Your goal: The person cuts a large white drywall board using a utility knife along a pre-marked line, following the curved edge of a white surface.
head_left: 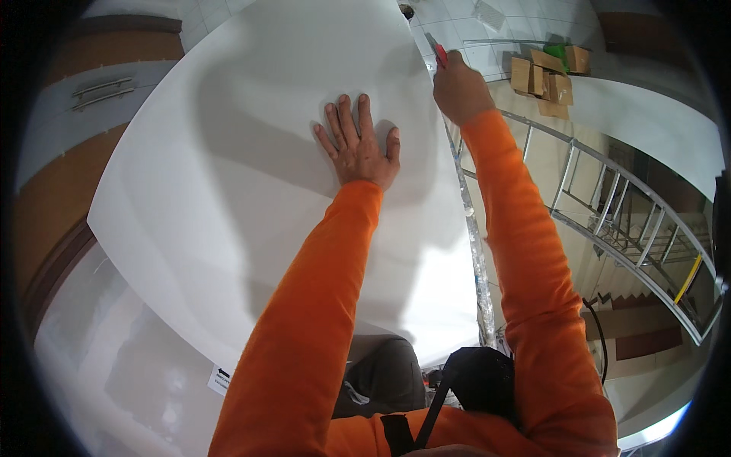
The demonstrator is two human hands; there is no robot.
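Observation:
A large white sheet [175,213] fills the middle of the view, crossed by shadows. My left hand [358,148] lies flat on it, fingers spread, with nothing held. My right hand [462,87] is closed on a red-handled tool [441,55], probably a utility knife, at the upper part of the sheet's right edge. The tool's tip is hard to make out. A narrow, shiny, uneven strip [481,282] runs along that edge beside my right sleeve.
An aluminium ladder [572,160] lies along the right. Cardboard boxes [556,87] and a green item [556,53] sit at upper right on the tiled floor [449,34]. A brown panel [46,198] is at far left, a dark cable [600,343] at lower right.

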